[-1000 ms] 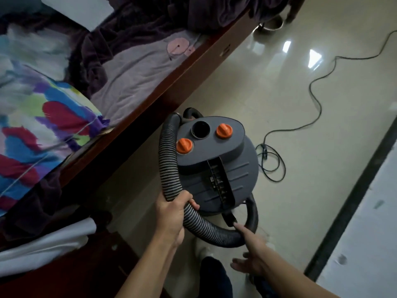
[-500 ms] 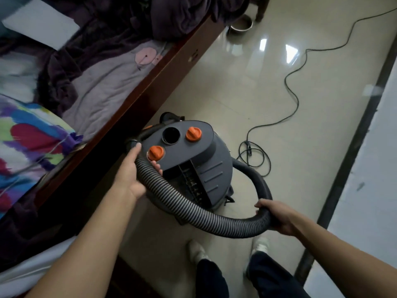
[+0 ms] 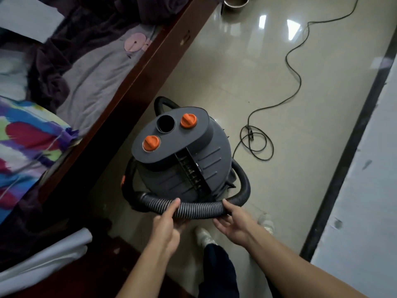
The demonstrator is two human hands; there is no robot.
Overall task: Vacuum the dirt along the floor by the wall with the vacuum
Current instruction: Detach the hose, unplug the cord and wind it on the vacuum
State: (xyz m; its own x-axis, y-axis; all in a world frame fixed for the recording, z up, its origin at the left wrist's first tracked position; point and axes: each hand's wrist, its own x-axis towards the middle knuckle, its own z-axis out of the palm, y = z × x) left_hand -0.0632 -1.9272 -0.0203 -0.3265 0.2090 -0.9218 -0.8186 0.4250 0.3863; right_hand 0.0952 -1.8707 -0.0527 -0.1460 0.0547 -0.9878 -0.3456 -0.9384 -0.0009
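Each grip, left hand [image 3: 165, 225] and right hand [image 3: 235, 225], curls round hose [image 3: 199, 209], partly hidden beneath.

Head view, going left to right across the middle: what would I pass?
Colourful bedspread → dark wooden bed frame → grey vacuum with orange knobs → coiled black power cord → dark floor strip → white wall.
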